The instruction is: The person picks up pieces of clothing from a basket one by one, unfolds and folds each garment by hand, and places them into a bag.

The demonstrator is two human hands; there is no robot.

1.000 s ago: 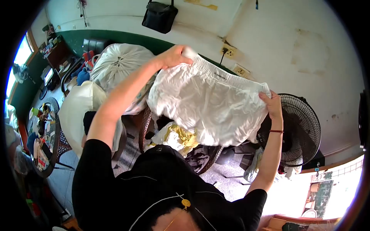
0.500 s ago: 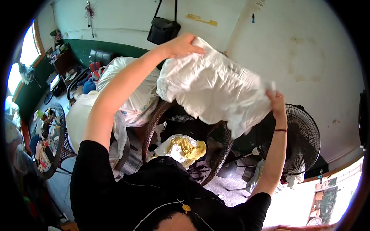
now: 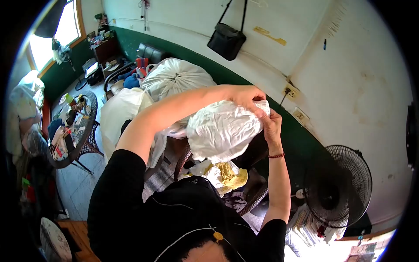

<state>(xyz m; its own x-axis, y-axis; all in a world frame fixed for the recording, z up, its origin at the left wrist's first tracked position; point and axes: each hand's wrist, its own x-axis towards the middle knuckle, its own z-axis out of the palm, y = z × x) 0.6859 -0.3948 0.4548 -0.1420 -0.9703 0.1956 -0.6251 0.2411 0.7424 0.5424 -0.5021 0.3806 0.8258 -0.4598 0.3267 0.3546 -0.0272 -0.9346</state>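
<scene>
A crumpled white garment (image 3: pixel 222 131) with a gathered band hangs in front of me at chest height. My left hand (image 3: pixel 249 97) pinches its top right corner, thumb pointing down. Just beside it, my right hand (image 3: pixel 273 124) grips the same edge, and the two hands almost touch. Some of the right fingers are hidden by cloth. Below the garment, yellow cloth (image 3: pixel 232 174) lies in a white plastic bag inside a dark woven chair (image 3: pixel 255 198), partly covered from view.
A tied white sack (image 3: pixel 176 78) and pale covered furniture (image 3: pixel 126 107) stand to the left. The cluttered round table (image 3: pixel 78 131) is further left. A black fan (image 3: pixel 340 185) stands at right, near stacked cloths (image 3: pixel 305 229). A black bag (image 3: pixel 227 41) hangs on the wall.
My hands have come together from far apart, so the stretched garment now hangs folded and bunched. The view has shifted, with the room appearing further right and lower.
</scene>
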